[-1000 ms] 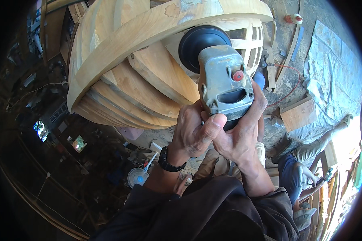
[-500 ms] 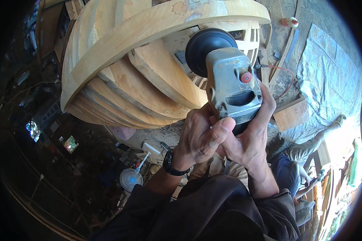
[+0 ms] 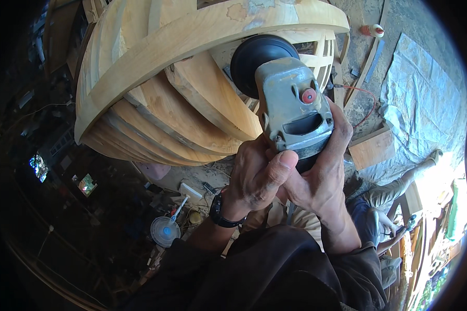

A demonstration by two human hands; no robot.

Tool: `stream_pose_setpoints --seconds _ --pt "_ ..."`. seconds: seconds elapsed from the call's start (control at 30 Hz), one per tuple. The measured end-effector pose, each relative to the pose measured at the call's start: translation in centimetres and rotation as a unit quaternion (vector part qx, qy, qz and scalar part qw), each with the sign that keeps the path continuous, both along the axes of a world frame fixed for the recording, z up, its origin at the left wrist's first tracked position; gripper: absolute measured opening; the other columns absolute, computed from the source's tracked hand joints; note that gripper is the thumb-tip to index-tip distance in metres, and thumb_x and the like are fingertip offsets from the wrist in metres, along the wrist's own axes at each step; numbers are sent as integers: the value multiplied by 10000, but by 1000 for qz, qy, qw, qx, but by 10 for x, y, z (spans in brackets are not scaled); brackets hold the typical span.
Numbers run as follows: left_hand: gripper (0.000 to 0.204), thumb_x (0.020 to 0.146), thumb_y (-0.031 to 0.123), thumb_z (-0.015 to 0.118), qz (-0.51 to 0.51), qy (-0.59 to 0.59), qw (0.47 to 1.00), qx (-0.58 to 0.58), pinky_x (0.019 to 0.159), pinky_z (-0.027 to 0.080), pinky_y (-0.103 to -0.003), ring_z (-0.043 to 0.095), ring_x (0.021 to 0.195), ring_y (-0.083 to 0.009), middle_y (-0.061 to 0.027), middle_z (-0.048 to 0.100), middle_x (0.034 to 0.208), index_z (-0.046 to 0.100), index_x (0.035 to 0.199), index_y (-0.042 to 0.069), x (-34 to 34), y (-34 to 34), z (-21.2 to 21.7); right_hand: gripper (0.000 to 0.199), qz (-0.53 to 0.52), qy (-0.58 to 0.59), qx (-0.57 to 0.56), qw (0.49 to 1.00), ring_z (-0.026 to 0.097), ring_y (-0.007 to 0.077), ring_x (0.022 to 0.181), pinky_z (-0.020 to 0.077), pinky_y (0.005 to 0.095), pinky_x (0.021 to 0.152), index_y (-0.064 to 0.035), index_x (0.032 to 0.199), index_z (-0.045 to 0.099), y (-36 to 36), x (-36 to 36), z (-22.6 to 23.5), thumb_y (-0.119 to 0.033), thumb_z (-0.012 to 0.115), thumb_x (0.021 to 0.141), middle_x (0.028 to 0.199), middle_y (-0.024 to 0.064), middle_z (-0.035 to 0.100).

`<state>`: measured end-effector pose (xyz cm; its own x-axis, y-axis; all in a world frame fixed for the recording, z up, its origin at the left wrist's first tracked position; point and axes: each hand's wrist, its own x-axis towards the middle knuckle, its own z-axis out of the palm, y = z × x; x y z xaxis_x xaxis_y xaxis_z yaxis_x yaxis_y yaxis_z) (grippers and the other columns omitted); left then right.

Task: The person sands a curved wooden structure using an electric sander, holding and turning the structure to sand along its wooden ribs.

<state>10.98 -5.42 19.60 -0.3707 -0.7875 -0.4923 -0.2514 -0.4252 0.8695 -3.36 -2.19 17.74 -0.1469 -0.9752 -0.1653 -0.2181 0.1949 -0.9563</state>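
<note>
Both my hands are wrapped around a grey angle grinder [image 3: 290, 103] with a red button and a black round backing pad [image 3: 259, 58]. My left hand [image 3: 257, 173], a black watch on its wrist, grips the tool from the left side. My right hand [image 3: 327, 166] closes around it from the right, and the thumbs come together over the body. Just beyond stands a large curved wooden frame [image 3: 197, 39] with overlapping ribs [image 3: 213, 93]. The pad lies by the underside of its curved rim; whether they touch I cannot tell. The pad's working face is hidden.
At right another person [image 3: 381, 220] sits low, holding something small. A pale blue tarp [image 3: 420, 93] covers the ground, with a wooden block [image 3: 372, 149] at its edge. A red cord [image 3: 371, 98], a white bottle [image 3: 372, 30] and a fan [image 3: 165, 231] are around me.
The grinder and its pad have shifted slightly left and up in view, nearer the curved rim. Both hands keep their hold.
</note>
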Motion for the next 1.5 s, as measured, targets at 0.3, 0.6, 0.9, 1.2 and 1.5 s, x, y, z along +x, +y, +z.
stream_pose_setpoints --seconds 0.3,0.6,0.9,1.2,1.5 --pt "589 965 503 537 -24 -10 1000 -2 713 526 -437 701 830 -383 -258 686 893 647 1080 -63 -11 -7 -1 1009 -20 -18 65 998 541 328 1187 441 419 1007 70 1463 220 -1 -7 6 -414 787 783 1291 240 472" --pt "589 968 492 523 1 -5 1000 -7 737 525 -434 695 855 -377 -249 691 936 642 1097 -71 -6 2 2 985 16 12 20 1000 545 334 1177 432 427 1015 67 1462 222 -1 -7 5 -407 776 799 1297 246 468" --pt "578 966 480 539 -3 -13 1000 -11 731 526 -428 700 847 -370 -251 688 916 641 1086 -77 -12 -4 -4 985 1 -2 32 999 533 309 1188 418 417 1030 56 1464 212 -2 -8 1 -362 795 789 1284 237 476" --pt "665 942 563 585 -113 -143 983 33 672 527 -453 692 769 -422 -271 668 804 600 1047 -94 -32 -18 1 922 -127 -70 76 986 614 352 1062 474 454 934 65 1418 242 7 -11 -12 -333 793 795 1195 244 546" --pt "609 944 515 582 -37 -78 996 -20 712 529 -426 708 823 -348 -247 694 893 631 1056 -82 -8 -9 6 978 -52 -38 -8 998 593 410 1080 470 483 931 122 1411 244 4 7 -15 -411 793 802 1245 302 482"
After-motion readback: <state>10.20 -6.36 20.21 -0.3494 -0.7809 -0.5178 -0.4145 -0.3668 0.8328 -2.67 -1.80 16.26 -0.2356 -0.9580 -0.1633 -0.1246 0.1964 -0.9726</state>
